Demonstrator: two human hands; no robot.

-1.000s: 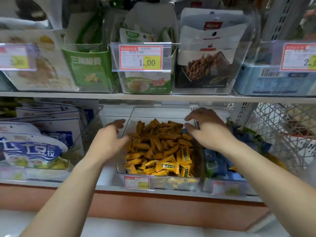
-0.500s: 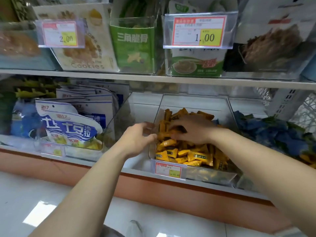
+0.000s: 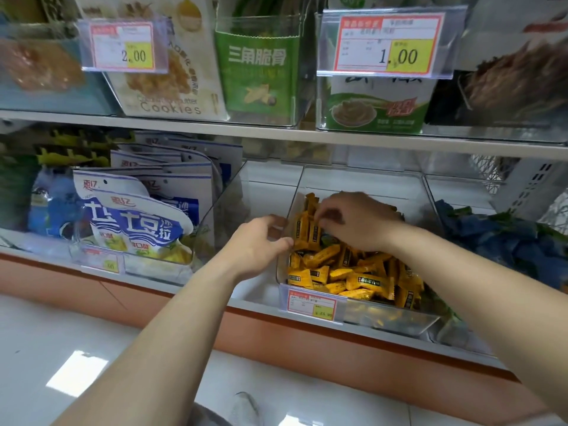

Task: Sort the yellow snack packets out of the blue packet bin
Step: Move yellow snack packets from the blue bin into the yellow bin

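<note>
The right hand is down in the back left corner of a clear bin, its fingers curled over a few yellow packets that stand on end there and pinching them against the thumb. The left hand sits just outside the same bin, against its left wall. Its fingers are loosely bent and the tips touch the wall's edge, but I cannot tell whether it really grips the wall.

More of the yellow packets fill the bin in a loose heap lying every way, piled up to the front, where a price tag is clipped on. Just to the right, in the next compartment, lies a heap of blue packets.

Well to the left, white and blue bags stand upright in another clear holder. The upper shelf carries a cookie box and a green packet, with tags reading 2.00 and 1.00 hung in front. Below the shelves are white floor tiles and the toe of a grey shoe
</note>
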